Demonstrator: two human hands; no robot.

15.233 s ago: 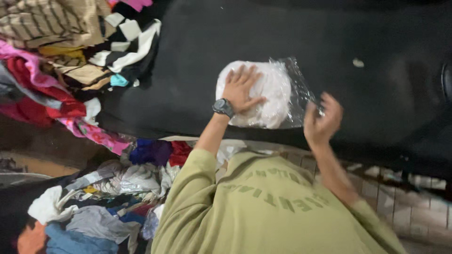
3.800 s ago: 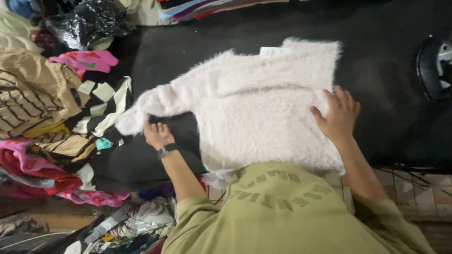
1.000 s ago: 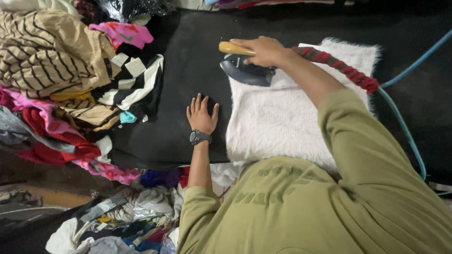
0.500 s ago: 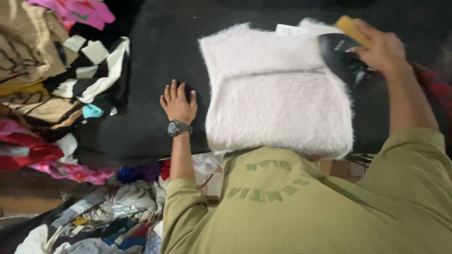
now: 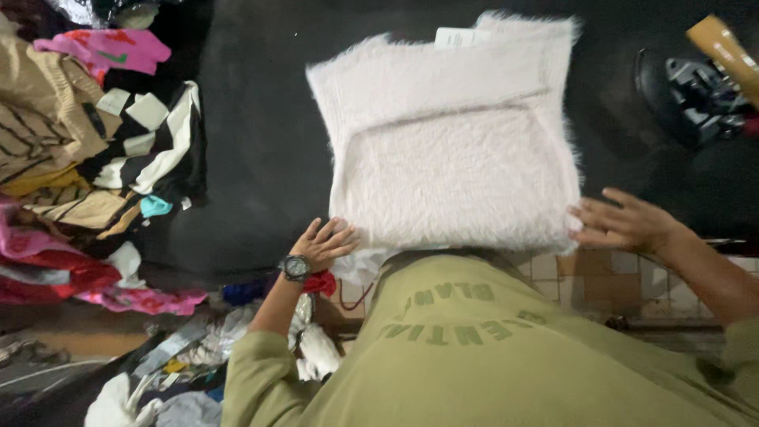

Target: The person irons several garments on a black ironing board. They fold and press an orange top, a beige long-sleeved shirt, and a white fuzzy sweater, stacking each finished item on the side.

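Two hands flank folded white sweater (image 5: 455,150) at frame centre: left hand (image 5: 322,242) spread, touching lower left corner; right hand (image 5: 624,224) open, fingertips at lower right edge.

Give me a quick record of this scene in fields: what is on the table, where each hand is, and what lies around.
surface: black padded table
main item: folded fluffy white sweater, paper tag at its far edge
left hand: at the sweater's near left corner, wristwatch on the wrist
right hand: at the near right corner, fingers spread
iron: set aside at far right, unheld
left side: heap of mixed clothes
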